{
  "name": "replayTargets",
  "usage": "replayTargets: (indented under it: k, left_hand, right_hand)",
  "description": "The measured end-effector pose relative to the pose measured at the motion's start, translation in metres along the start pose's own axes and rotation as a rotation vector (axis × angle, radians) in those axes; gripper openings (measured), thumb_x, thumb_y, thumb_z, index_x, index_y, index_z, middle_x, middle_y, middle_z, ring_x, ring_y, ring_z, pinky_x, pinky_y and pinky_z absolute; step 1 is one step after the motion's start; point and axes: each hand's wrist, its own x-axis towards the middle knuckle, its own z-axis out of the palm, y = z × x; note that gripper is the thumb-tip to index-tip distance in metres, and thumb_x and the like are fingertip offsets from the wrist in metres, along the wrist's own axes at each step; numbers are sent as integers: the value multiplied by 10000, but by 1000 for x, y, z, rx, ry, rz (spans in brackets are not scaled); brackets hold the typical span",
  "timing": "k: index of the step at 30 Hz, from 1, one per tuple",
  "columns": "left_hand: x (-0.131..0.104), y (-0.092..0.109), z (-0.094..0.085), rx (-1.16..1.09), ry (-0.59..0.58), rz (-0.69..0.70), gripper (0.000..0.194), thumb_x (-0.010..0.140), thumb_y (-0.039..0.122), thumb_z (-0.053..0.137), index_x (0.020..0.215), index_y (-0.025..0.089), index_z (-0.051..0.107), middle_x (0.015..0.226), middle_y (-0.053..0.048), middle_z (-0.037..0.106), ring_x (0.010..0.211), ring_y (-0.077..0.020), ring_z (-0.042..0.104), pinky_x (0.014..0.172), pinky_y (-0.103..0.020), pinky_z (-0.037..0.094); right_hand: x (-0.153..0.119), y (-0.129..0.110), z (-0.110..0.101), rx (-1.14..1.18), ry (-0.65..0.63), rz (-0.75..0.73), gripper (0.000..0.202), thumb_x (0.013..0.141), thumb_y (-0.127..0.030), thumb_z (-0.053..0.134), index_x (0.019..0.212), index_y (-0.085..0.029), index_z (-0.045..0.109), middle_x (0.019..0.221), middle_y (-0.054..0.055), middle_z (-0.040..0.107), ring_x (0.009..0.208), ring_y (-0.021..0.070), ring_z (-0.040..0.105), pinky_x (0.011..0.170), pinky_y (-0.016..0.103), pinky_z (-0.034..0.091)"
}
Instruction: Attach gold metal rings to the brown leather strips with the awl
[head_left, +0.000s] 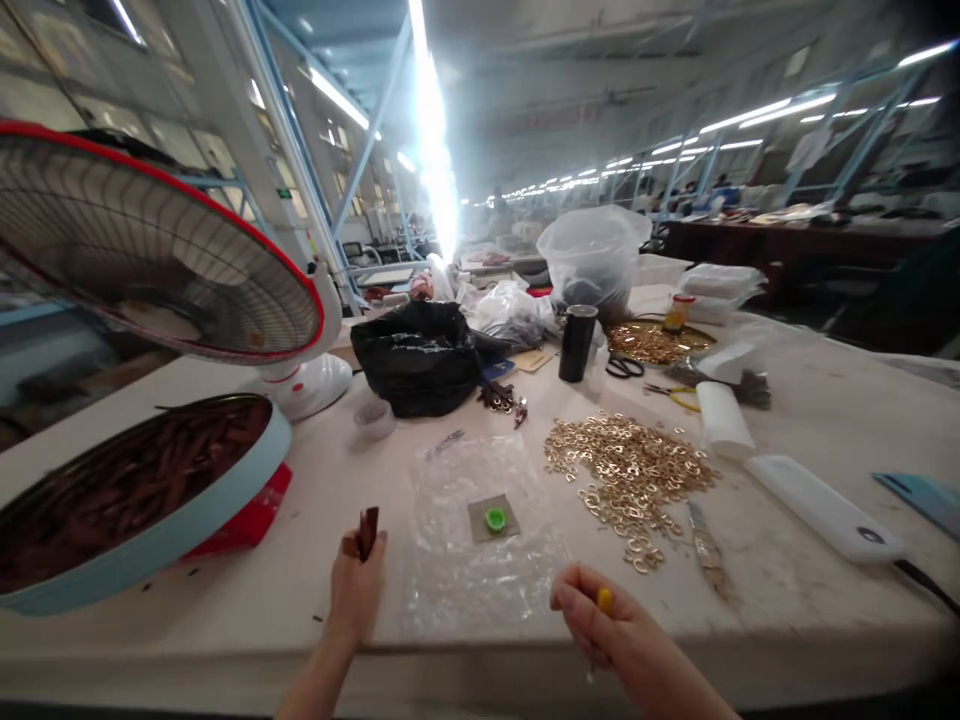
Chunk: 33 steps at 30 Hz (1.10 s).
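Note:
Brown strips point(367, 532) stick up from between the closed fingers of my left hand point(356, 590), left of a clear plastic sheet point(480, 590). My right hand point(600, 620) is curled around a thin tool with a yellow end point(605, 600), near the sheet's lower right corner. On the sheet lies a small grey square point(484, 530) with a bright green cap-like dish point(495, 518) on it. A loose pile of gold-coloured metal rings point(630, 465) spreads over the table to the right of the sheet.
A blue tray point(195, 515) of brown strips and a red-rimmed fan point(307, 385) stand left. Behind are a black bag point(416, 365), a black cylinder point(577, 345) and scissors point(625, 367). A brush point(706, 550) and white power strip point(825, 508) lie right.

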Motion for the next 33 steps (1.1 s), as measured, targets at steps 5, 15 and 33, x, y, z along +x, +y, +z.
replayTargets:
  k: [5,15,33]
  left_hand:
    - [-17,20,11,-101,-145,44,256,761,462,495,747,206,489,607,22,534,606,-179,561,544,-270,418]
    - [-76,93,24,-194,-626,96,224,746,429,537,731,205,543,607,32,509,590,-151,496,556,-254,395]
    - [-102,98,25,-461,-683,-326,425,660,503,636,884,145,684,683,-21,611,468,-77,408,443,-224,302]
  right_hand:
    - [8,0,3,-42,-12,-37,464,709,-641,511,706,-177,486,466,-91,298,442,69,228,429,211,190]
    - [19,-10,33,-411,-83,-319,506,702,-263,656,1178,-209,493,716,-34,506,575,96,427,556,228,346]
    - [32,-30,-5,-223,219,-285,186,782,-325,497,673,-175,493,540,-57,421,504,84,375,480,206,319]
